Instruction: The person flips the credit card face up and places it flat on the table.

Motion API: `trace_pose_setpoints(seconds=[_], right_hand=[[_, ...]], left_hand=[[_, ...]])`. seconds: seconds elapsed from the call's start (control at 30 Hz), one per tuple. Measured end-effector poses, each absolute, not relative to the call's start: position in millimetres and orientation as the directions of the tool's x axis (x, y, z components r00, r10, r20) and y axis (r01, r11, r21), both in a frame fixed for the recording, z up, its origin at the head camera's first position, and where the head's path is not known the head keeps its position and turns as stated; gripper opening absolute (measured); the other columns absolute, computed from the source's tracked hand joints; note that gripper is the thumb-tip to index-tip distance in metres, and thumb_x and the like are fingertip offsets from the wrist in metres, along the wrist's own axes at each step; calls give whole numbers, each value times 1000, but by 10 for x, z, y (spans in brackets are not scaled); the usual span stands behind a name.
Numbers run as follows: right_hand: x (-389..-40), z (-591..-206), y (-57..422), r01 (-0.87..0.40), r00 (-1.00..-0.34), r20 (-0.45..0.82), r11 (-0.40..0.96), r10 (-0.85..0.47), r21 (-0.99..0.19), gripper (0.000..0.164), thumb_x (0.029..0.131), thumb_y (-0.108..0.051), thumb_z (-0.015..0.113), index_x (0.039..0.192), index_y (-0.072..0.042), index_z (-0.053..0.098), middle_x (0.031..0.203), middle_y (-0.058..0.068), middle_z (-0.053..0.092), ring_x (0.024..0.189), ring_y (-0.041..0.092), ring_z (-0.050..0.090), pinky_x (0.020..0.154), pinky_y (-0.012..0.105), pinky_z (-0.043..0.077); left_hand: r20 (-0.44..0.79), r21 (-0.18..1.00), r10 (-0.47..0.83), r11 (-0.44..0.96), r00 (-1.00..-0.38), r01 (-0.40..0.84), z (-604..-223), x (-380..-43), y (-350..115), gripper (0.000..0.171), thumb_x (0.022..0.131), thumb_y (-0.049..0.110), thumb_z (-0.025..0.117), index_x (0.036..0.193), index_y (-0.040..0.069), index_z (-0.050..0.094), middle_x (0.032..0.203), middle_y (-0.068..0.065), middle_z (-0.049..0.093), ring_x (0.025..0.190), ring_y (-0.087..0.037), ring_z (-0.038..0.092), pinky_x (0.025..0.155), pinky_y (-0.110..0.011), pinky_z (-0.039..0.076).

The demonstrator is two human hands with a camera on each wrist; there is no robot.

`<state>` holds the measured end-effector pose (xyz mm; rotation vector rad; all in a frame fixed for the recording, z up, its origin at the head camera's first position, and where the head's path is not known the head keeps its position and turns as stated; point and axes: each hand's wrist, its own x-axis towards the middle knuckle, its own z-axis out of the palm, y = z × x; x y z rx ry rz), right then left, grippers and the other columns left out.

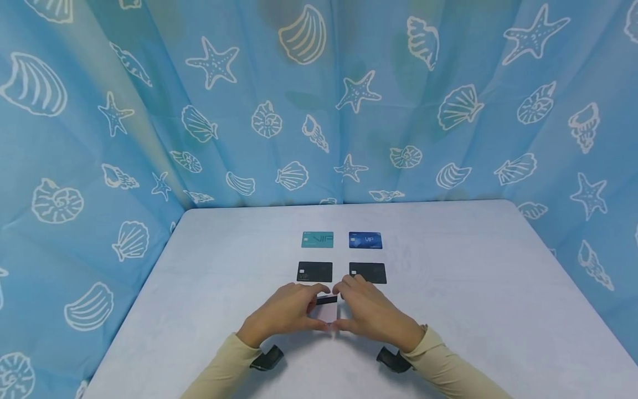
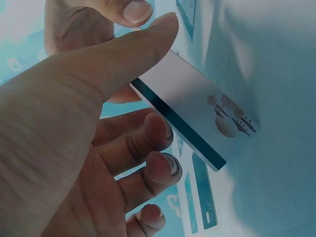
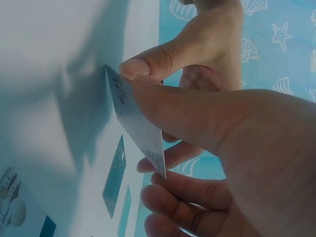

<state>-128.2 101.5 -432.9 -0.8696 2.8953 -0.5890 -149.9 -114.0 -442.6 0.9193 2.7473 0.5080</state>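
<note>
Between the two hands, close over the table, is a white bank card point(image 1: 326, 311) with a black stripe. In the left wrist view the card point(image 2: 182, 98) leans and shows a balloon print at its far end. My left hand point(image 1: 284, 313) holds it from the left, fingers curled and thumb point(image 2: 133, 49) across it. My right hand point(image 1: 371, 313) grips from the right, thumb against the card point(image 3: 138, 123), whose silvery face with lettering shows in the right wrist view. Both thumb tips meet at one edge. Just beyond lie two black cards point(image 1: 314, 272) point(image 1: 371, 272).
Farther back lie a teal card point(image 1: 317, 239) and a blue card point(image 1: 365, 240), both marked VIP. The white table point(image 1: 224, 244) reaches back to a blue shell-patterned curtain point(image 1: 334, 127). Another balloon print point(image 3: 15, 207) shows at lower left in the right wrist view.
</note>
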Motion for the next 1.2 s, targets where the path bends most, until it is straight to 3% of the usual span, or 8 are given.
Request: trace_pose_setpoints(seconds=[0.23, 1.2], right_hand=[[-1299, -4328, 1025, -553, -824, 108, 745, -557, -374, 60, 77, -44, 90, 119, -7, 67, 106, 1, 63, 96, 15, 52, 82, 37, 50], [-1323, -4373, 1034, -534, -832, 89, 746, -548, -398, 70, 74, -43, 93, 125, -4, 65, 109, 4, 63, 101, 16, 54, 87, 41, 52]], left_hand=[[-58, 373, 612, 746, -789, 552, -4449, -1500, -1150, 71, 80, 55, 85, 136, 17, 63, 69, 12, 54, 60, -1, 44, 59, -20, 36], [-51, 394, 610, 740, -791, 545, -4401, -1514, -1202, 69, 80, 57, 84, 135, 19, 63, 69, 13, 54, 60, -2, 45, 58, -20, 36]])
